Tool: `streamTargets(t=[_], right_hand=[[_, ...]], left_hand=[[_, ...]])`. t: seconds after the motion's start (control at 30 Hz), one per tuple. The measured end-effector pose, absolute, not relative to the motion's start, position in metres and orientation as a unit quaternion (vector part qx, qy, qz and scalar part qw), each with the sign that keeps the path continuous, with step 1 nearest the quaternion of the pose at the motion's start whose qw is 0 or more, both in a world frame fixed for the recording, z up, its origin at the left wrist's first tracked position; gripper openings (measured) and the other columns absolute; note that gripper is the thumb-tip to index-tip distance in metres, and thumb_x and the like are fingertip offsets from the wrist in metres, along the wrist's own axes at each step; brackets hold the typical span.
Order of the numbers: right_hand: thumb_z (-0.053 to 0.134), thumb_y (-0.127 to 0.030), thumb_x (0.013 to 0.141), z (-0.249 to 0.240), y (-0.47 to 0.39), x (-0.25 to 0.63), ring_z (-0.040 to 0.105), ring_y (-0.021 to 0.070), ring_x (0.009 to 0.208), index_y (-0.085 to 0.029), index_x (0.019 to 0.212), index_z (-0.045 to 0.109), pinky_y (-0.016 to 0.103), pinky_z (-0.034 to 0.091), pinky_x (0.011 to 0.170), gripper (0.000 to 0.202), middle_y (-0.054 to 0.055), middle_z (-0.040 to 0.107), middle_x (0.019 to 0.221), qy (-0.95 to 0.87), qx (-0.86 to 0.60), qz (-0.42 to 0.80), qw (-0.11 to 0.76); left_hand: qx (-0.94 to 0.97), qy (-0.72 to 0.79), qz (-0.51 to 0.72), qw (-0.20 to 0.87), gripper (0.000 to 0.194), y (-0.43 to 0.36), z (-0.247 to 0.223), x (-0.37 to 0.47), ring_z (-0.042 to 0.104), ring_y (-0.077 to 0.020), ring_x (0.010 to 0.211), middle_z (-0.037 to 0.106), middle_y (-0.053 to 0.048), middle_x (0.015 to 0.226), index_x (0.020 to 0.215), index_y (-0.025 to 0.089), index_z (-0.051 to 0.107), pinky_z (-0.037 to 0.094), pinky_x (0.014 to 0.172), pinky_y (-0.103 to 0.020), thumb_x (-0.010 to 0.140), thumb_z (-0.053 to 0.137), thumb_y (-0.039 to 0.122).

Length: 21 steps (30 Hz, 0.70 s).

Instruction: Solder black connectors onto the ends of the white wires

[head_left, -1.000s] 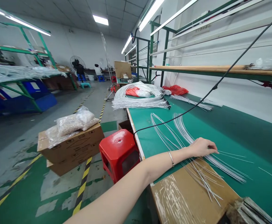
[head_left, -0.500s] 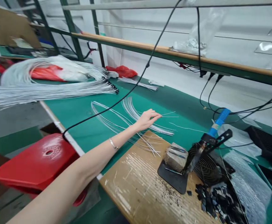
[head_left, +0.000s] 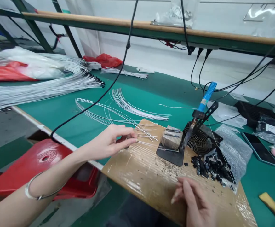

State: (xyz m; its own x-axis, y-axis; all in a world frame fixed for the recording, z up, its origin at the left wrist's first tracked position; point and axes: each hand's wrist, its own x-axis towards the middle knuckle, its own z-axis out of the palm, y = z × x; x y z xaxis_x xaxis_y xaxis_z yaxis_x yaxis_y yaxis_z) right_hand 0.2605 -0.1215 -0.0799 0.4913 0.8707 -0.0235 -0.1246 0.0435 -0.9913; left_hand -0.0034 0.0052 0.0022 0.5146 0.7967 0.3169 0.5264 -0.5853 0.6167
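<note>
My left hand (head_left: pixel 115 140) is closed in a pinch over the left side of the brown board (head_left: pixel 132 176). Thin white wire (head_left: pixel 145 143) sticks out to the right past its fingertips. Crossed white wires (head_left: pixel 99 108) lie just behind this hand, and a curved bundle of wires (head_left: pixel 137 109) rests farther back on the green mat. At the board's front edge, my right hand (head_left: pixel 194 198) has loosely bent fingers, partly apart, with nothing visible in them. Beyond it, a blue-handled soldering iron (head_left: pixel 207 96) leans in its stand beside a worn block (head_left: pixel 171 138).
Small black pieces (head_left: pixel 210 167) are heaped on the board's right. A phone (head_left: pixel 260 148) and a yellow-handled item (head_left: pixel 273 206) lie farther right. A black cable (head_left: pixel 109 91) hangs across the left. A red stool (head_left: pixel 42 164) and a large wire coil (head_left: pixel 45 90) are at left.
My left hand has drawn back from the wire bundle toward me, over the board, with wire in its fingers. My right hand has come into view. The view has shifted.
</note>
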Motion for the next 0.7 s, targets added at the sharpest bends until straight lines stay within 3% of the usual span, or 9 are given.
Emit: streamTargets(t=[0.13, 0.33, 0.53, 0.7], right_hand=[[0.079, -0.049, 0.086, -0.068, -0.11, 0.232, 0.064, 0.0117, 0.053, -0.018, 0.099, 0.078, 0.022, 0.055, 0.055, 0.034, 0.002, 0.073, 0.073, -0.349, -0.503, 0.483, 0.626], [0.081, -0.038, 0.087, -0.075, -0.105, 0.231, 0.061, 0.01, 0.046, -0.019, 0.076, 0.074, 0.018, 0.052, 0.05, 0.023, -0.003, 0.066, 0.056, -0.385, -0.484, 0.46, 0.638], [0.08, -0.036, 0.088, -0.079, -0.107, 0.232, 0.061, 0.01, 0.047, -0.019, 0.073, 0.074, 0.018, 0.052, 0.049, 0.023, -0.003, 0.065, 0.056, -0.407, -0.477, 0.456, 0.632], [0.082, -0.036, 0.086, -0.075, -0.106, 0.236, 0.061, 0.0092, 0.044, -0.02, 0.074, 0.076, 0.018, 0.052, 0.048, 0.021, -0.002, 0.067, 0.059, -0.412, -0.448, 0.49, 0.624]], left_hand=[[0.847, 0.373, 0.282, 0.252, 0.02, -0.016, -0.002, 0.005, 0.055, -0.0154, 0.06, 0.072, 0.001, 0.067, 0.082, 0.024, 0.07, 0.042, 0.058, -0.027, 0.098, 0.059, 0.028], [0.844, 0.375, 0.274, 0.27, 0.025, -0.028, -0.001, 0.013, 0.055, -0.014, 0.058, 0.07, -0.001, 0.067, 0.081, 0.02, 0.069, 0.04, 0.054, -0.025, 0.099, 0.055, 0.028], [0.851, 0.36, 0.252, 0.288, 0.027, -0.03, 0.0, 0.017, 0.053, -0.0113, 0.058, 0.066, -0.001, 0.066, 0.081, 0.014, 0.069, 0.037, 0.054, -0.023, 0.101, 0.054, 0.025], [0.835, 0.345, 0.224, 0.366, 0.026, -0.029, 0.005, 0.018, 0.046, -0.01, 0.057, 0.06, 0.001, 0.064, 0.08, 0.013, 0.07, 0.033, 0.053, -0.023, 0.099, 0.058, 0.027]])
